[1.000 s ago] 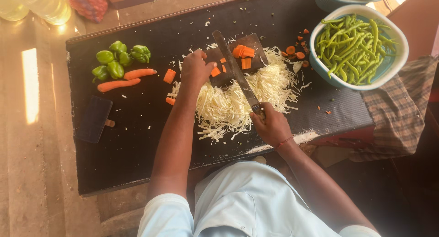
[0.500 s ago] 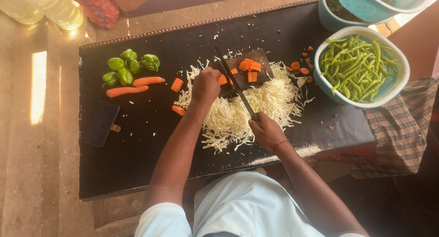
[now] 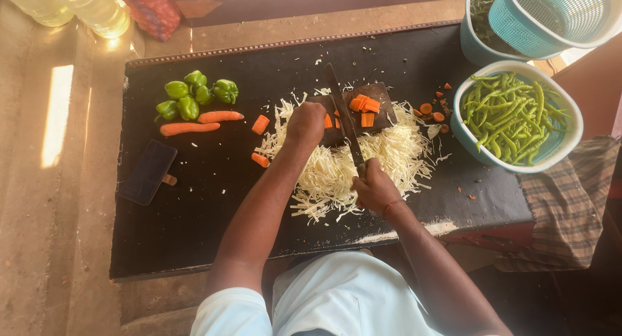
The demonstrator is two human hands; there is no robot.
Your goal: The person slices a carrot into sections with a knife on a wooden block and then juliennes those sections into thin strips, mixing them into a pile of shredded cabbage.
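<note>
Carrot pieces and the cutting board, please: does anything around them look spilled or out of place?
Yes. A few carrot rounds lie scattered off the dark chopping board, towards the bowl of green beans, and two chunks sit left of the shredded cabbage. The board itself rests half buried in cabbage, so it may not sit flat.

Desk (image 3: 194, 232) fills mid frame. Chopping board (image 3: 353, 112) at upper centre, on the shredded cabbage heap (image 3: 343, 161), w/ carrot pieces (image 3: 364, 106) on its right half. Knife (image 3: 346, 125) lies across board, handle in right hand (image 3: 376, 190) at heap's lower edge; left hand (image 3: 306, 123) on board's left end. Peppers (image 3: 194, 93) upper left, two whole carrots (image 3: 201, 122) just below them. Phone (image 3: 148, 172) at desk's left edge. Bowl of green beans (image 3: 515, 119) on right, basket (image 3: 551, 15) in top right corner.
</note>
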